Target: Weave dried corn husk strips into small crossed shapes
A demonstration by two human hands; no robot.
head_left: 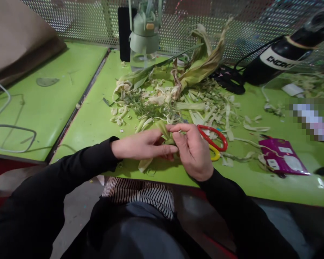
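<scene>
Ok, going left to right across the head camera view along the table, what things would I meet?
Grey cable → green water bottle → left hand → right hand → red-handled scissors → purple packet.

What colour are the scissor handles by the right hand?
The scissor handles are red and yellow, seen in the head view.

green table (91, 118) | husk scraps (178, 97) | scissors (214, 142) | purple packet (282, 156) | bottle (143, 39)
</scene>
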